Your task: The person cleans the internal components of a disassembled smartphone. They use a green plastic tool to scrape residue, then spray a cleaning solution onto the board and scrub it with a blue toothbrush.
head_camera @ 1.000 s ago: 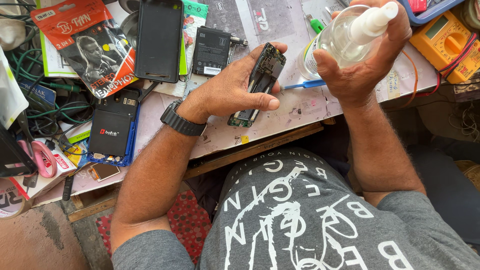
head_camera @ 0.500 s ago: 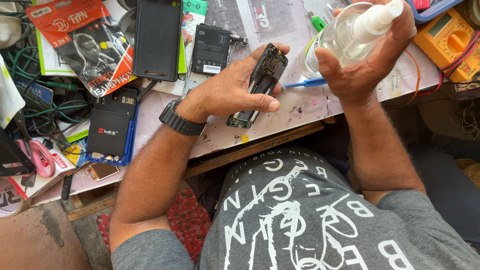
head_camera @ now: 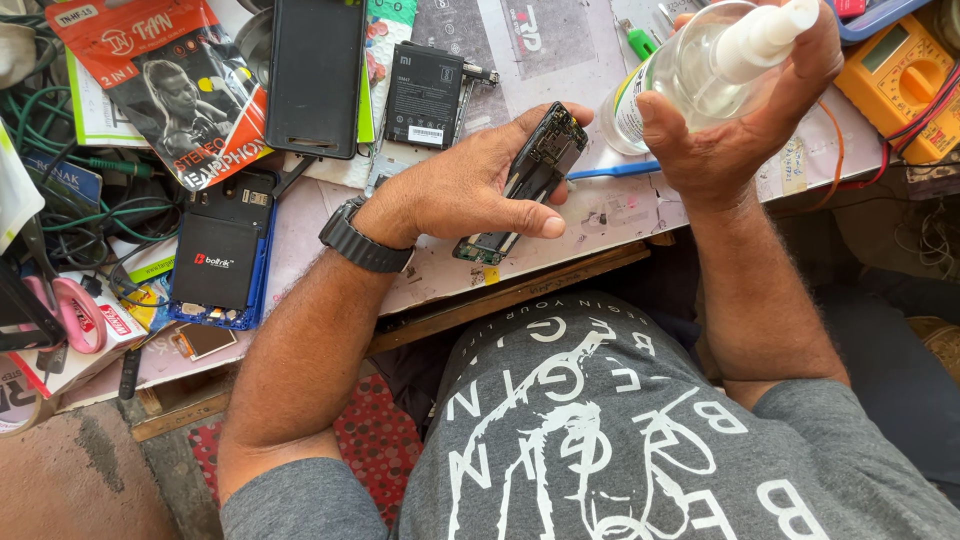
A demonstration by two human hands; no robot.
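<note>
Opened black phone chassis [head_camera: 530,180], long axis slanting toward the bench edge, clasped in left hand [head_camera: 465,190]; clear plastic spray bottle [head_camera: 700,65] gripped in right hand [head_camera: 740,130], just right of it, nozzle aimed away.

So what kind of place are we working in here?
Most likely a small phone repair bench. The left hand holds an opened phone, a loose phone battery lies on the cluttered table, and a yellow multimeter sits beside the right hand.

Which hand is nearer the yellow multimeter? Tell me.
Right. The right hand, holding the clear spray bottle, is just beside the yellow multimeter. The left hand holds the opened phone farther away.
</note>
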